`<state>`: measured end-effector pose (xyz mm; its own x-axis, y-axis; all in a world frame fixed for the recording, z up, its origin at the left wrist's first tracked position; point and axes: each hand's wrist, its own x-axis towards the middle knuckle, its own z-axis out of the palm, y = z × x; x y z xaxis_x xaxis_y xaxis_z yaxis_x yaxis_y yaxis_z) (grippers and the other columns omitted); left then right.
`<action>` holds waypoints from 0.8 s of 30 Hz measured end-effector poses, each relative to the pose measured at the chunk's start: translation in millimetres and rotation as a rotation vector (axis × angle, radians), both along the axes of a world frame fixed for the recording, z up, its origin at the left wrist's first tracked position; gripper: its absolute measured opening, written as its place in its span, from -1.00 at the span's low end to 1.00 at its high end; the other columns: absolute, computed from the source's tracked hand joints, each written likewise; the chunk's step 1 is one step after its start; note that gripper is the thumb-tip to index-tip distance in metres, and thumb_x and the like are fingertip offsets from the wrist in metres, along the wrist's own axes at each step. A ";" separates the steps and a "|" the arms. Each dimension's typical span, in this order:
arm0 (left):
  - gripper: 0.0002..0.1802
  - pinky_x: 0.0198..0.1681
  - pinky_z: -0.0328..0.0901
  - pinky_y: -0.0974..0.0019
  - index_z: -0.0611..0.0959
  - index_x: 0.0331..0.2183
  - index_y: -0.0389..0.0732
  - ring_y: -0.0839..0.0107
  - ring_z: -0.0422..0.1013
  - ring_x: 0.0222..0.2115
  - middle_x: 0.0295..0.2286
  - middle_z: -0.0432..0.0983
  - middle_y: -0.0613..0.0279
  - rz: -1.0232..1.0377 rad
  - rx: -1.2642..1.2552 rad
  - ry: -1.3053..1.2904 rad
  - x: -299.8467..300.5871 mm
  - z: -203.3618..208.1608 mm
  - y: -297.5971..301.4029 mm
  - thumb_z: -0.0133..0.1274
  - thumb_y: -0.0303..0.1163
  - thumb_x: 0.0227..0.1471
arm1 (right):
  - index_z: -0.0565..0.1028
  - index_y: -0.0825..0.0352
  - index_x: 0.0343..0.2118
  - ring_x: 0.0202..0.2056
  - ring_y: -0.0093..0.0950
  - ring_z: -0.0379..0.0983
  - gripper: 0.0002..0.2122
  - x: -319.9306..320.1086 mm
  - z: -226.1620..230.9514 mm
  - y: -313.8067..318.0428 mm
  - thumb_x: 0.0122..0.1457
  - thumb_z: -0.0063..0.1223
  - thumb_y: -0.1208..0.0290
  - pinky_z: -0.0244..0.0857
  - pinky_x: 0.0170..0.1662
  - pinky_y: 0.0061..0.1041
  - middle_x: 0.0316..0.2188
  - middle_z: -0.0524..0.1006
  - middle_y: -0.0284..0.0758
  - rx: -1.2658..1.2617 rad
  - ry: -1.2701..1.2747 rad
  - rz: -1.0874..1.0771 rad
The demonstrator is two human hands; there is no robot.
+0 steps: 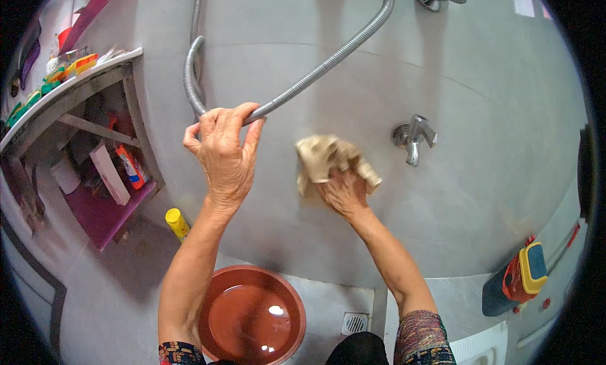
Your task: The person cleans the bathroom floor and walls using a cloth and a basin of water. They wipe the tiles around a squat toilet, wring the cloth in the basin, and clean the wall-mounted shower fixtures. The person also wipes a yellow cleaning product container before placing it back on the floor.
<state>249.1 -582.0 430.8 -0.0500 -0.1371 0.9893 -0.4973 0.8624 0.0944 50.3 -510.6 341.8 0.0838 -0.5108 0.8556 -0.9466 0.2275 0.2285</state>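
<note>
My left hand (224, 152) is closed round the low bend of a grey ribbed shower hose (331, 62), lifting it against the grey wall (492, 194). A beige cloth (325, 152) is bunched under my right hand (346, 191), which presses it flat to the wall right of the hose; the cloth is slightly blurred. Part of the right fingers is hidden by its folds. To the right of the cloth, a chrome tap (414, 138) sticks out of the wall.
Below my arms stands a reddish-brown basin (297, 289) holding water, with a floor drain (355, 323) beside it. A yellow bottle (177, 223) is near the left shelf unit (136, 106), which holds bottles and boxes. A bin with a yellow-rimmed lid (533, 268) stands at right.
</note>
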 end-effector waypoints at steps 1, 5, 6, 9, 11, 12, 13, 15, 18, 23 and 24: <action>-0.79 -0.06 -0.10 0.22 0.57 -0.28 -0.01 0.50 0.30 -0.27 -0.46 0.45 0.48 -0.003 -0.018 -0.018 0.9 0.8 1.7 0.11 -0.26 -0.05 | 0.17 0.17 0.12 0.03 -0.25 0.16 -0.46 -10.3 3.6 1.0 0.08 -0.01 0.15 0.08 0.03 -0.17 0.05 0.21 -0.21 0.227 -0.413 0.239; -0.78 -0.06 -0.09 0.22 0.58 -0.28 -0.02 0.49 0.31 -0.27 -0.47 0.44 0.47 0.006 -0.020 -0.044 5.4 0.6 -1.0 0.12 -0.26 -0.06 | 0.34 0.24 -0.03 -0.05 -0.24 0.30 -0.57 -11.8 31.7 -15.4 0.04 0.05 0.21 0.24 -0.06 -0.29 -0.09 0.36 -0.20 -0.016 -0.302 0.306; -0.78 -0.07 -0.09 0.22 0.58 -0.29 -0.02 0.50 0.31 -0.28 -0.47 0.44 0.48 0.020 -0.007 -0.050 9.0 0.0 -2.9 0.12 -0.26 -0.07 | 0.38 0.25 -0.06 -0.06 -0.23 0.31 -0.60 -1.1 46.9 -20.1 0.03 0.06 0.23 0.26 -0.07 -0.30 -0.11 0.39 -0.20 -0.147 -0.272 0.323; -0.78 -0.07 -0.09 0.22 0.58 -0.29 -0.02 0.50 0.31 -0.29 -0.48 0.44 0.48 -0.015 -0.003 -0.011 6.2 3.1 -1.1 0.13 -0.27 -0.07 | 0.34 0.21 0.00 0.03 -0.22 0.22 -0.63 -1.4 109.6 -46.0 0.12 -0.05 0.27 0.12 0.07 -0.28 0.00 0.31 -0.21 -0.286 0.101 0.239; -0.78 -0.07 -0.09 0.23 0.58 -0.29 -0.02 0.50 0.31 -0.29 -0.47 0.44 0.48 -0.028 -0.018 -0.014 5.6 4.2 0.2 0.13 -0.27 -0.07 | 0.30 0.15 0.05 0.05 -0.23 0.18 -0.61 7.6 142.6 -57.7 0.12 -0.08 0.28 0.09 0.09 -0.25 0.08 0.22 -0.25 -0.287 0.081 0.182; -0.78 -0.07 -0.09 0.23 0.58 -0.29 -0.02 0.50 0.31 -0.29 -0.47 0.44 0.48 -0.038 -0.020 -0.014 5.3 2.6 -0.1 0.13 -0.27 -0.08 | 0.27 0.15 0.07 0.02 -0.20 0.19 -0.54 18.7 147.7 -58.4 0.06 -0.03 0.29 0.13 0.05 -0.19 0.06 0.22 -0.24 -0.318 -0.037 0.323; -0.77 -0.06 -0.09 0.23 0.58 -0.29 -0.02 0.50 0.31 -0.29 -0.47 0.44 0.48 -0.033 -0.011 -0.013 5.0 1.0 -1.1 0.13 -0.27 -0.08 | 0.28 0.13 0.06 0.01 -0.21 0.21 -0.55 19.0 142.1 -62.2 0.05 -0.02 0.30 0.14 0.03 -0.21 0.06 0.23 -0.25 -0.291 -0.010 0.302; -0.77 -0.06 -0.10 0.24 0.58 -0.29 -0.02 0.51 0.30 -0.28 -0.46 0.43 0.48 -0.024 0.005 -0.012 3.7 -0.8 -1.2 0.13 -0.26 -0.07 | 0.31 0.10 0.04 -0.02 -0.23 0.24 -0.55 19.0 127.8 -64.6 0.02 -0.01 0.31 0.17 0.00 -0.26 0.05 0.25 -0.26 -0.238 0.043 0.258; -0.78 -0.06 -0.11 0.25 0.58 -0.29 -0.02 0.52 0.30 -0.28 -0.46 0.44 0.48 -0.039 0.012 -0.020 2.0 -3.2 2.3 0.12 -0.24 -0.07 | 0.43 0.22 -0.15 -0.15 -0.35 0.37 -0.72 35.4 83.2 -51.8 0.06 -0.05 0.29 0.29 -0.17 -0.38 -0.04 0.38 -0.33 -0.087 0.480 0.056; -0.78 -0.05 -0.12 0.24 0.59 -0.29 -0.02 0.52 0.30 -0.27 -0.46 0.43 0.49 -0.027 0.050 -0.044 4.9 -5.4 4.6 0.10 -0.24 -0.05 | 0.44 0.35 -0.42 -0.39 -0.43 0.46 -0.79 52.9 28.6 -6.4 0.11 -0.06 0.28 0.32 -0.28 -0.49 -0.41 0.52 -0.30 0.494 -1.052 1.156; -0.78 -0.05 -0.13 0.23 0.59 -0.29 -0.02 0.52 0.30 -0.27 -0.47 0.43 0.49 -0.036 0.060 -0.053 2.8 -3.9 7.7 0.10 -0.24 -0.05 | 0.44 0.35 -0.42 -0.41 -0.42 0.46 -0.77 35.0 0.5 -1.1 0.13 -0.07 0.25 0.33 -0.30 -0.49 -0.41 0.52 -0.28 0.513 -1.062 1.106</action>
<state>252.0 -574.3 426.9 -0.1080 -0.1929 0.9753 -0.4719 0.8734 0.1205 85.4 -511.7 342.3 0.0979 -0.8413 0.5317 -0.3588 -0.5281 -0.7696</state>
